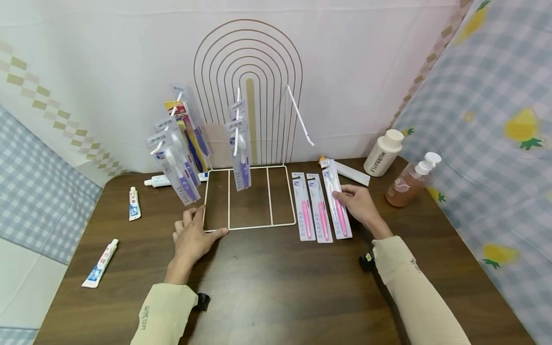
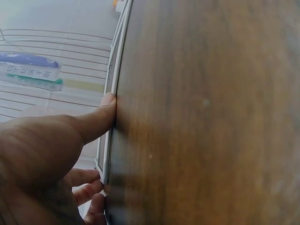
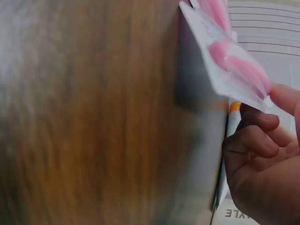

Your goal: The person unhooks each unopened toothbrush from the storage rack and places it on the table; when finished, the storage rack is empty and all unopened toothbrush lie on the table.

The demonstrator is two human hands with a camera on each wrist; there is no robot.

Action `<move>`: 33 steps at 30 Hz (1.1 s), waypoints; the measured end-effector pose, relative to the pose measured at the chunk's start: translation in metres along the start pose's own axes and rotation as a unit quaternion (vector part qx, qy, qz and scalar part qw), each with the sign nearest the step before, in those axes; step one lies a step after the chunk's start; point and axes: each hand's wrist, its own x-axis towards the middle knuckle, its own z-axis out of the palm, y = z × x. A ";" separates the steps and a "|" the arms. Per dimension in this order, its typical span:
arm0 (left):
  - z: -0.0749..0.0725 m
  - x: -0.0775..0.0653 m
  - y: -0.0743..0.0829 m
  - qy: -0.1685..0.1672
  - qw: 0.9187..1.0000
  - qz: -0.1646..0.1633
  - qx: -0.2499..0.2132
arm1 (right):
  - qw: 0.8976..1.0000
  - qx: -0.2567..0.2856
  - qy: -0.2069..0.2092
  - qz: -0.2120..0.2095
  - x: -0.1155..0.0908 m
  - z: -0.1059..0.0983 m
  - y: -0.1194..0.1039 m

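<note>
Saw two toothpaste tubes (image 1: 134,205) at far left, then purple toothbrush packs (image 1: 186,179) hanging on a wire rack (image 1: 250,227). Set the left hand (image 1: 191,241) on the rack's near-left corner; could not tell whether gripping or only touching it. Saw two pink packs (image 1: 320,211) lying beside the rack. Pinched a third pink pack (image 1: 338,211), tilted up from the table (image 1: 280,287), with the right hand (image 1: 357,203), left of a white bottle (image 1: 381,157) and a pump bottle (image 1: 404,187).
</note>
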 end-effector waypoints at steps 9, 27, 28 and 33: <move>0.003 0.001 -0.004 0.003 1.000 0.004 -0.004 | 0.997 -0.039 0.006 0.061 0.000 0.008 0.006; 0.000 -0.002 -0.002 0.003 1.000 0.007 -0.002 | 0.989 -0.122 0.066 0.056 -0.002 0.017 0.008; 0.000 -0.002 -0.002 0.003 1.000 0.006 -0.002 | 0.987 -0.131 0.069 0.058 -0.003 0.018 0.006; 0.000 -0.003 -0.002 0.001 1.000 0.006 -0.006 | 0.983 -0.148 0.083 0.069 -0.005 0.021 0.005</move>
